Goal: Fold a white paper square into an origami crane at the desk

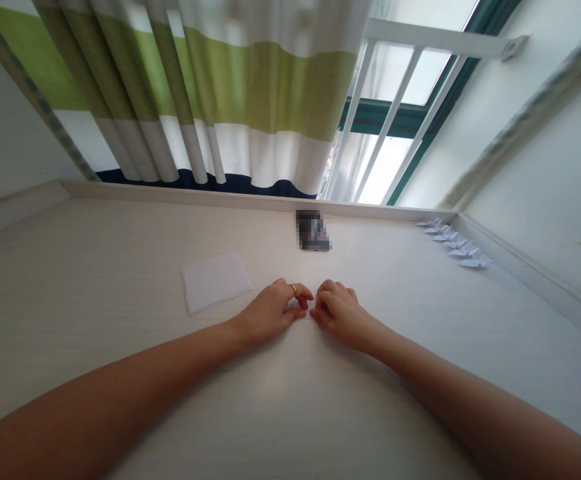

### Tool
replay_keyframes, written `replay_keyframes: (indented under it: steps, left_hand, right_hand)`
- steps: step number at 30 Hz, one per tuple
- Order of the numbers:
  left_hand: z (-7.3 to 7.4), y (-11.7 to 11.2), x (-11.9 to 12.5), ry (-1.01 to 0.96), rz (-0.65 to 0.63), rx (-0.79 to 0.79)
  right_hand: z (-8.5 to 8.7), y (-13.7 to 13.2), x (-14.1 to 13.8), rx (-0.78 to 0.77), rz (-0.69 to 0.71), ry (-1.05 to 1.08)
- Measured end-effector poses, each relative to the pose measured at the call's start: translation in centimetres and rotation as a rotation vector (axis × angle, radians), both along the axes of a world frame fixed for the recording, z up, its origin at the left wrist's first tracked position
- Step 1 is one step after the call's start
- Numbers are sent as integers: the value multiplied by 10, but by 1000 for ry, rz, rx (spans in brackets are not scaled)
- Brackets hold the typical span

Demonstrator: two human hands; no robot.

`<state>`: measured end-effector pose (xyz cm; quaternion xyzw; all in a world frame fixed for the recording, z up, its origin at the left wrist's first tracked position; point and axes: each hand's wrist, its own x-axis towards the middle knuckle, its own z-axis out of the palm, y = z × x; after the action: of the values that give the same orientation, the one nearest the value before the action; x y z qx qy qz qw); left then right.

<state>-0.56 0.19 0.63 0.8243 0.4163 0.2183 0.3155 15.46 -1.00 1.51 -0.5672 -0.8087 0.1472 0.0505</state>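
My left hand, with a gold ring on one finger, is closed in a pinch just above the pale tabletop. Close beside it, my right hand has its fingers curled in and pressed together. Between the fingertips a bit of white paper barely shows; the fingers hide most of it, and its shape cannot be made out. To the left of my left hand lies a flat stack of white paper sheets.
A dark, blurred-out flat object lies beyond my hands, near the raised back edge. Several small folded white paper pieces stand in a row at the back right. Behind are a striped curtain and a white railing.
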Motion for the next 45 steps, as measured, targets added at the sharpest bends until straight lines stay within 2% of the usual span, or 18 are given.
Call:
replay_keyframes:
  steps: [8,18,33,38,45]
  left_hand:
    - [-3,2,0,-40,-49,19]
    - [-5,5,-2,-26,-38,6]
    - [-3,6,-3,-56,-53,-64]
    - [-6,8,-3,-73,-52,-75]
    - [-5,10,-4,-36,-115,-31]
  right_hand:
    - [-1,0,1,-16,-15,46]
    - [-1,6,6,-66,-49,166]
    - [0,12,14,-158,26,296]
    - [-1,9,9,-97,-48,238]
    - [0,6,6,-69,-44,176]
